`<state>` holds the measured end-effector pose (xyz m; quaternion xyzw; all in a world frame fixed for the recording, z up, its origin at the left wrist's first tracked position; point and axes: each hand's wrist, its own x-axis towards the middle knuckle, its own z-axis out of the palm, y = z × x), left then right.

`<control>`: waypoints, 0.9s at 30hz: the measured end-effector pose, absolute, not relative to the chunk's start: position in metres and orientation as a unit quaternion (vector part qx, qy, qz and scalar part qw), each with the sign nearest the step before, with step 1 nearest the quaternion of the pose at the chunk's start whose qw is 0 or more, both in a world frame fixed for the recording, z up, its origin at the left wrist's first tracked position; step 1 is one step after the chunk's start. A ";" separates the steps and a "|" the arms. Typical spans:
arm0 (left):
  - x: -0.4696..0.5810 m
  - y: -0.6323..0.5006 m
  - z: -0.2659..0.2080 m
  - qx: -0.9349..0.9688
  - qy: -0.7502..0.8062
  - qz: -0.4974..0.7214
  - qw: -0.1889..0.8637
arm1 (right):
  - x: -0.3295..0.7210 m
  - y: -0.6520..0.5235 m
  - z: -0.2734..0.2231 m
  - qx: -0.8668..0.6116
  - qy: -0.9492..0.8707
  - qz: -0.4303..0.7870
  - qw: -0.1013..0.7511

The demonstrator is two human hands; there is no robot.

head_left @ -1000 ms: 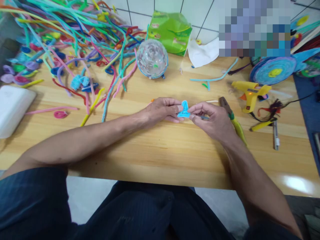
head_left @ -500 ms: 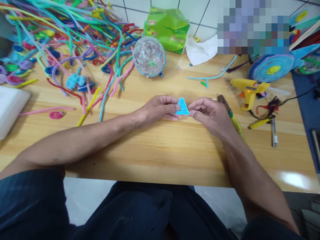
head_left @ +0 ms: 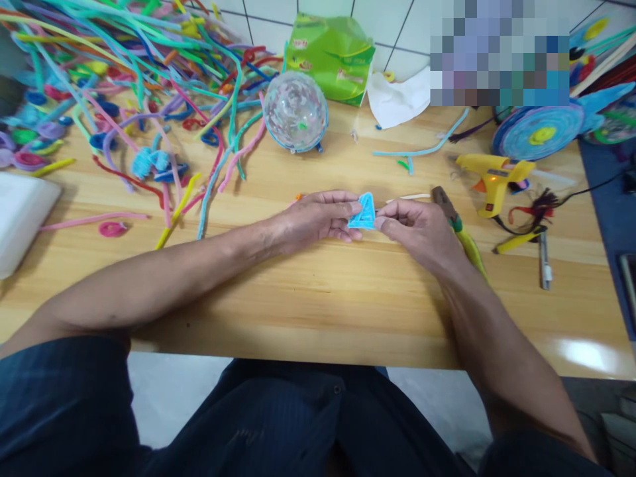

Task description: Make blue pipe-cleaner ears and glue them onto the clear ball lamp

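Between my two hands, a little above the wooden table, is a small light-blue triangle of bent pipe cleaner [head_left: 366, 213]. My left hand [head_left: 325, 215] pinches its left side, with the thumb over the front. At its lower right corner, the thumb and fingertips of my right hand [head_left: 415, 228] are closed on it. Just past my right hand lie pliers [head_left: 467, 237] with green and yellow handles. A thin pale strip [head_left: 410, 197] rests on the table behind the right fingers.
Loose pipe cleaners [head_left: 149, 86] heap up at the back left. A clear dome [head_left: 297, 112] and a green packet [head_left: 330, 59] stand at the back. On the right are a yellow glue gun [head_left: 494, 182], a cutter knife [head_left: 545, 262] and a blue coiled disc [head_left: 539, 132].
The blue triangle has turned in my fingers, its tip now further right. My right fingertips have moved in from beside it to grip its lower right corner.
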<state>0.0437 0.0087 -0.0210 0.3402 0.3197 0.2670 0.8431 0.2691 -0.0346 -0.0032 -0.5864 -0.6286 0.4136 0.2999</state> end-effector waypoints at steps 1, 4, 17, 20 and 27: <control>0.044 0.008 -0.020 0.341 0.321 0.267 0.842 | 0.268 -0.035 -0.003 -0.588 -0.628 0.411 0.301; 0.044 0.008 -0.018 0.348 0.329 0.268 0.836 | 0.266 -0.035 -0.002 -0.590 -0.629 0.403 0.307; 0.044 0.008 -0.020 0.373 0.338 0.317 0.804 | 0.265 -0.034 0.001 -0.621 -0.582 0.402 0.337; 0.044 0.008 -0.019 0.370 0.332 0.316 0.808 | 0.265 -0.034 -0.004 -0.616 -0.582 0.400 0.350; 0.043 0.009 -0.020 0.386 0.295 0.311 0.817 | 0.264 -0.035 -0.009 -0.591 -0.580 0.422 0.369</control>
